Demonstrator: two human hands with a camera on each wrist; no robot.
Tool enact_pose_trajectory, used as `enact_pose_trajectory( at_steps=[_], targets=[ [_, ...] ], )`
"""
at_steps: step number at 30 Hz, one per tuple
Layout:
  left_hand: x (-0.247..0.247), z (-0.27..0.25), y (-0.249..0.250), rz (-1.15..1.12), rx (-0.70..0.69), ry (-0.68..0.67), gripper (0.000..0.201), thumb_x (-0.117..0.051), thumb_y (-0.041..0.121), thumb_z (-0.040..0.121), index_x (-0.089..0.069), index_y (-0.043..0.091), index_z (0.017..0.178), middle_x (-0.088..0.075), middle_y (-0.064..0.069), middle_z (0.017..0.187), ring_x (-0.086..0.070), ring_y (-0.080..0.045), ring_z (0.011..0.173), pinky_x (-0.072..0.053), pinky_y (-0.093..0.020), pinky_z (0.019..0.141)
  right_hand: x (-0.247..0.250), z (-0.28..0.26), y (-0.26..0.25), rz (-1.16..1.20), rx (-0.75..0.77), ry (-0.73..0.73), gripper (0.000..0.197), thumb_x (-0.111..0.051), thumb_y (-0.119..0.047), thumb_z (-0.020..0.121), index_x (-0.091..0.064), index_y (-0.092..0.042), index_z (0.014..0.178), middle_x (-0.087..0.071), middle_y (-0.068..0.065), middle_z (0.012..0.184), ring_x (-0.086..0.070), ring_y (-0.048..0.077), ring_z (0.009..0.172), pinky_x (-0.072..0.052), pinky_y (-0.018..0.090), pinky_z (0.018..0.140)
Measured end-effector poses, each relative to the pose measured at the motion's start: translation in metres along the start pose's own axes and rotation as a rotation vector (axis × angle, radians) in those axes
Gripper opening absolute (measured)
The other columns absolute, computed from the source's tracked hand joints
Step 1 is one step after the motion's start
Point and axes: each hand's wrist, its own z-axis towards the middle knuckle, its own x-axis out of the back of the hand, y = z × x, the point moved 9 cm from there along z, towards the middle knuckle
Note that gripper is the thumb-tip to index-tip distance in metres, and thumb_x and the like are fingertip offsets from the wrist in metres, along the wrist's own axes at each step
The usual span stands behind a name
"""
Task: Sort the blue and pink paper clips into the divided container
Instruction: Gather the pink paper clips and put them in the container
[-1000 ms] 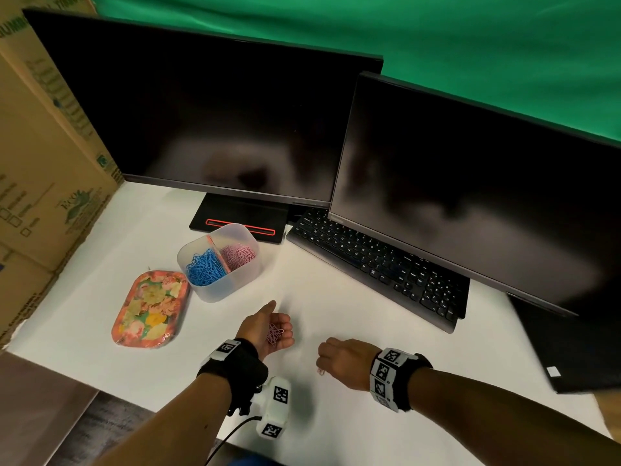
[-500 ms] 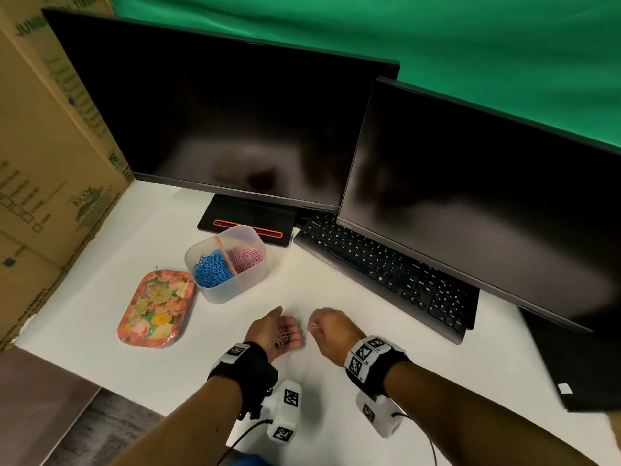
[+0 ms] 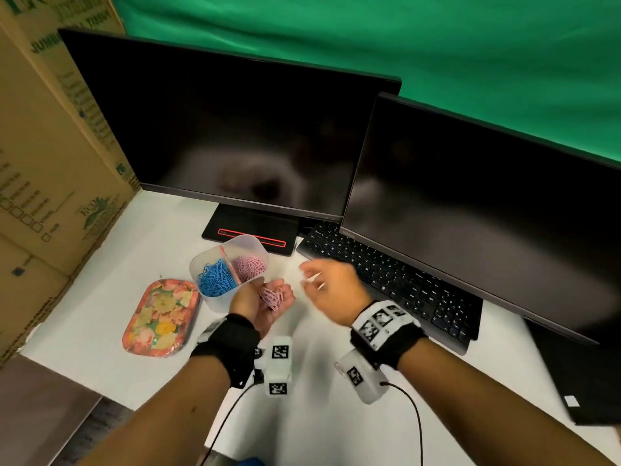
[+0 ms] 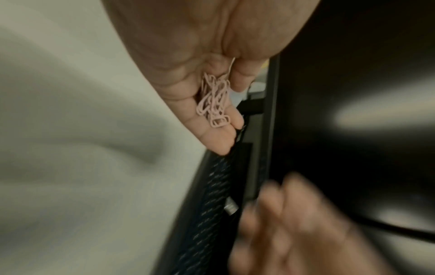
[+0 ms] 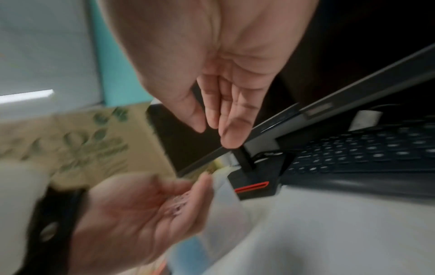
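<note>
A clear divided container (image 3: 249,237) stands on the white table, with blue paper clips (image 3: 215,280) in its left half and pink paper clips (image 3: 250,266) in its right half. My left hand (image 3: 279,290) is palm up just in front of the container's right side. A small heap of pink clips (image 3: 273,297) lies on its fingers, also seen in the left wrist view (image 4: 213,104). My right hand (image 3: 312,277) hovers to the right of it, blurred. Its fingers (image 5: 231,137) are straight, and I see nothing in them.
A flowered tray (image 3: 159,317) lies left of the container. Two dark monitors stand behind, one on a black stand (image 3: 248,230). A black keyboard (image 3: 386,280) runs under the right monitor. Cardboard boxes (image 3: 50,163) wall off the left side.
Both hands have moved away from the table's front edge toward the container. The left palm with the pink clips now sits beside the container, and the right hand has opened.
</note>
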Motion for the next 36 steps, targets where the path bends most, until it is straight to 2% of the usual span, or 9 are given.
enact_pose_trajectory(
  at_steps=[3, 7, 10, 16, 20, 25, 28, 31, 36],
  targets=[
    [-0.001, 0.008, 0.044, -0.104, -0.084, -0.022, 0.027, -0.038, 0.024, 0.097, -0.056, 0.004, 0.092, -0.059, -0.009, 0.09, -0.06, -0.023, 0.084, -0.06, -0.037, 0.07, 0.046, -0.007, 0.049, 0.017, -0.175, 0.189, 0.026, -0.052, -0.012, 0.089, -0.071, -0.019, 0.105, -0.073, 0.002, 0.087, -0.066, 0.017, 0.069, -0.055, 0.025, 0.075],
    [0.005, 0.011, 0.085, -0.072, -0.203, 0.12, 0.029, -0.04, 0.029, 0.1, -0.055, 0.005, 0.091, -0.054, -0.009, 0.086, -0.056, -0.021, 0.078, -0.049, -0.042, 0.089, 0.025, -0.041, 0.102, -0.323, -0.3, -0.082, 0.028, -0.049, -0.018, 0.092, -0.07, -0.023, 0.109, -0.073, 0.001, 0.101, -0.065, 0.013, 0.073, -0.052, 0.018, 0.074],
    [0.01, 0.021, 0.092, 0.007, -0.185, 0.214, 0.043, -0.047, 0.035, 0.097, -0.049, 0.004, 0.126, -0.048, -0.013, 0.12, -0.05, -0.029, 0.11, -0.047, -0.042, 0.095, -0.019, -0.073, 0.124, -0.418, -0.284, -0.281, 0.026, -0.057, -0.028, 0.089, -0.066, -0.023, 0.114, -0.067, -0.002, 0.114, -0.064, 0.012, 0.095, -0.049, 0.021, 0.088],
    [0.001, 0.037, 0.09, 0.069, -0.146, 0.231, 0.077, -0.06, 0.048, 0.086, -0.027, 0.014, 0.146, -0.034, -0.019, 0.148, -0.04, -0.045, 0.13, -0.035, -0.058, 0.108, -0.068, -0.107, 0.127, -0.419, -0.285, -0.313, 0.035, -0.056, -0.032, 0.091, -0.058, -0.017, 0.123, -0.056, 0.002, 0.124, -0.056, 0.02, 0.114, -0.045, 0.027, 0.096],
    [-0.007, 0.027, 0.092, 0.344, -0.24, 0.197, 0.062, -0.054, 0.05, 0.089, -0.043, 0.015, 0.139, -0.047, -0.013, 0.14, -0.046, -0.034, 0.128, -0.041, -0.052, 0.105, -0.074, -0.106, 0.125, -0.469, -0.304, -0.317, 0.028, -0.052, -0.018, 0.093, -0.058, -0.01, 0.119, -0.055, 0.007, 0.123, -0.056, 0.024, 0.111, -0.047, 0.03, 0.092],
    [-0.023, -0.003, 0.091, 0.813, -0.421, 0.062, 0.017, -0.054, 0.031, 0.093, -0.066, 0.02, 0.098, -0.07, -0.011, 0.105, -0.065, -0.028, 0.099, -0.051, -0.04, 0.086, -0.083, -0.104, 0.122, -0.452, -0.336, -0.345, 0.024, -0.047, -0.003, 0.09, -0.059, -0.008, 0.111, -0.06, 0.008, 0.117, -0.06, 0.023, 0.104, -0.041, 0.022, 0.075],
    [-0.012, -0.019, 0.102, 1.057, -0.575, 0.103, 0.016, -0.054, 0.031, 0.092, -0.07, 0.025, 0.09, -0.071, -0.005, 0.1, -0.064, -0.027, 0.096, -0.052, -0.039, 0.09, -0.089, -0.105, 0.121, -0.444, -0.354, -0.389, 0.027, -0.047, -0.002, 0.09, -0.055, -0.008, 0.115, -0.056, 0.008, 0.122, -0.056, 0.022, 0.111, -0.043, 0.024, 0.085],
    [0.005, -0.035, 0.121, 1.187, -0.729, 0.213, 0.013, -0.057, 0.023, 0.092, -0.068, 0.022, 0.1, -0.064, -0.006, 0.114, -0.06, -0.021, 0.096, -0.047, -0.032, 0.091, -0.093, -0.108, 0.121, -0.441, -0.37, -0.408, 0.033, -0.047, 0.001, 0.087, -0.052, -0.008, 0.118, -0.053, 0.008, 0.126, -0.053, 0.022, 0.115, -0.042, 0.024, 0.091],
    [0.054, -0.053, 0.158, 1.37, -0.847, 0.46, 0.038, -0.064, 0.023, 0.087, -0.057, 0.02, 0.125, -0.044, -0.011, 0.135, -0.04, -0.03, 0.129, -0.037, -0.044, 0.108, -0.1, -0.111, 0.117, -0.47, -0.361, -0.421, 0.038, -0.047, 0.002, 0.087, -0.047, -0.009, 0.124, -0.048, 0.009, 0.13, -0.048, 0.023, 0.121, -0.04, 0.027, 0.1]
  ],
)
